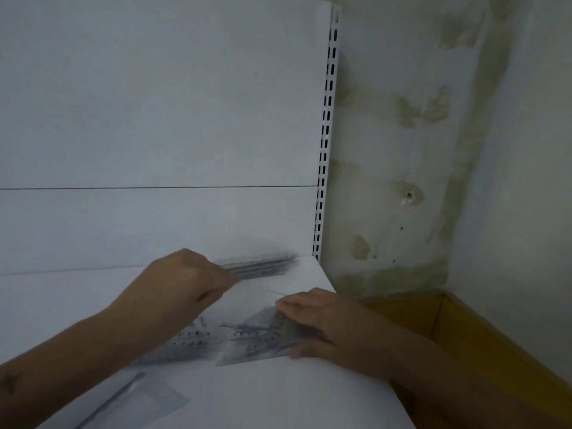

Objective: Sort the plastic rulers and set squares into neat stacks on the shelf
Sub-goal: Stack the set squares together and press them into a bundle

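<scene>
Clear plastic rulers (260, 266) lie stacked flat at the white shelf's (294, 394) back right corner; clear plastic set squares (235, 342) overlap mid-shelf; another (136, 397) lies near the front edge.

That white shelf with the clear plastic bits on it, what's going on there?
A person is sorting transparent rulers and set squares on the white shelf. The left hand reaches toward a stack of rulers lying against the back panel. The right hand grips a bunch of set squares near the shelf's right edge. One more set square lies apart at the front.
</scene>
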Motion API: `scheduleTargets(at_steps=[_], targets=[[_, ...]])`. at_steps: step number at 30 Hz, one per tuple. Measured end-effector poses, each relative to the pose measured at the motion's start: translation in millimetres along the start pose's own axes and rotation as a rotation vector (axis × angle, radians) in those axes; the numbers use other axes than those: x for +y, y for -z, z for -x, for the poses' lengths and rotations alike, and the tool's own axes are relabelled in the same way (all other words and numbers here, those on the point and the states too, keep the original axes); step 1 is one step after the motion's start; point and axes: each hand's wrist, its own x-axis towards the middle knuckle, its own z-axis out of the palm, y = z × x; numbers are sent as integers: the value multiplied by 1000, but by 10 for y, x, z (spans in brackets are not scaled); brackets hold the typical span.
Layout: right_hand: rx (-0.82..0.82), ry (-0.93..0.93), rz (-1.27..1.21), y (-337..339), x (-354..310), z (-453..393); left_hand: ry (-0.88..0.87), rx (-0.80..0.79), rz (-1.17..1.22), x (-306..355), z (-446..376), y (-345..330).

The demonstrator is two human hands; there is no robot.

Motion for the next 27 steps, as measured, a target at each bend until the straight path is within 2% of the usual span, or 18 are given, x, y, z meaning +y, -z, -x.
scheduleTargets(at_steps=[5,11,14,20,27], targets=[[-27,-141,-131,31,63,-29,-171,25,-161,119,41,-154],[-38,-185,-187,41,205,151,-192,18,-221,199,55,-172],[-56,-183,-211,54,226,202,-217,-48,-287,362,20,-271],[-113,-120,-230,163,266,241,-7,-110,-193,464,-19,-217],[-42,-23,-185,333,-128,-51,323,-192,-225,-32,636,354]])
